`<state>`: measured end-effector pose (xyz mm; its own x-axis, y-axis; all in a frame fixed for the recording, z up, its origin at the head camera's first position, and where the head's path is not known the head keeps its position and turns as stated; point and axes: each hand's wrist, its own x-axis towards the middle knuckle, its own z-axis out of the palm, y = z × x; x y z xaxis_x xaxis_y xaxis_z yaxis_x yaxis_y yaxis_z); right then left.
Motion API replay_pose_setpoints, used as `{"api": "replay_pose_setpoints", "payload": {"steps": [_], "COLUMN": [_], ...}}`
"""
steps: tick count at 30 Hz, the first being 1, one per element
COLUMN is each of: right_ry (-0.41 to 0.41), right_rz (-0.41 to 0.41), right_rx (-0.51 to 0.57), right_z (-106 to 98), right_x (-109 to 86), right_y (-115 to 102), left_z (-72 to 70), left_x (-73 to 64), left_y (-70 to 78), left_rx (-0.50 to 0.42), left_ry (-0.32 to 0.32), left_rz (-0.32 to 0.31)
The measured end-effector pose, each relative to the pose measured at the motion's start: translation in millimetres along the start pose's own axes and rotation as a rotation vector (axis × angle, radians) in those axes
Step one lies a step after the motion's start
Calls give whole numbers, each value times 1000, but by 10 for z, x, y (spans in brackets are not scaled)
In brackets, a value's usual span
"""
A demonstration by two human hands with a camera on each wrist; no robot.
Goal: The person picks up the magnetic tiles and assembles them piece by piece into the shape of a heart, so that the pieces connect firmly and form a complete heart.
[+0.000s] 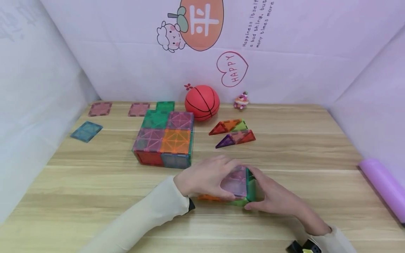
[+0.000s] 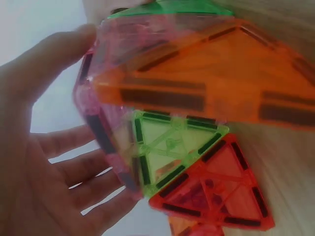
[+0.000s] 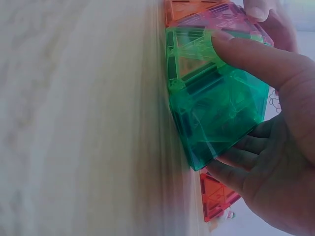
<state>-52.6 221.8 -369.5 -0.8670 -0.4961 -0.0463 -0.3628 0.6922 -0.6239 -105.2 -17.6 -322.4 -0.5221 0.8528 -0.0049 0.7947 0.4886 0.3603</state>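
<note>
Both hands hold a small block of translucent magnetic tiles [image 1: 235,184] low over the wooden table, near its front. My left hand [image 1: 209,177] spans it from the left, with thumb and fingers on opposite sides of the pink tile [image 2: 138,42]. An orange triangular tile [image 2: 236,69] juts from the block in the left wrist view. My right hand [image 1: 273,196] grips the right end, its thumb on a light green triangular tile [image 3: 194,56] and its fingers behind the dark green square tile [image 3: 221,108]. The palm partly covers that end.
A larger tile box [image 1: 166,140] stands left of centre. Two rows of joined triangular tiles [image 1: 231,126] lie behind the hands. Loose pink tiles [image 1: 100,109] and a blue tile [image 1: 87,131] are at the left. A red ball [image 1: 202,102] and a small figurine [image 1: 241,101] line the back wall; a purple roll [image 1: 383,188] lies right.
</note>
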Motion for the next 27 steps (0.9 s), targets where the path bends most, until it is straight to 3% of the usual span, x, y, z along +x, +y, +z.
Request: {"api": "replay_pose_setpoints", "payload": {"steps": [2, 4, 7, 9, 15, 19, 22, 27], "right_ry": [-7, -12, -18, -18, -6, -2, -17, -35], "right_rz": [5, 20, 35, 47, 34, 38, 48, 50], "right_rx": [-2, -3, -10, -11, -15, -13, 8, 31], "right_z": [1, 3, 3, 4, -12, -36, -45, -37], "right_x": [15, 29, 40, 43, 13, 1, 4, 7], "right_y": [-6, -12, -22, -29, -16, 2, -1, -3], "left_z": [-59, -156, -374, -509, -837, -924, -893, -761], "left_x": [-90, -221, -514, -755, -1554, -1951, -2184, -2447], "left_y": [-50, -138, -333, -527, -1234, -1828, -2285, -2832], "left_rx": [-12, -9, -4, -3, -78, -98, -135, -107], "left_ry": [17, 74, 210, 334, 530, 547, 467, 338], "left_rz": [-22, -43, -95, -128, -421, -625, -783, -922]}}
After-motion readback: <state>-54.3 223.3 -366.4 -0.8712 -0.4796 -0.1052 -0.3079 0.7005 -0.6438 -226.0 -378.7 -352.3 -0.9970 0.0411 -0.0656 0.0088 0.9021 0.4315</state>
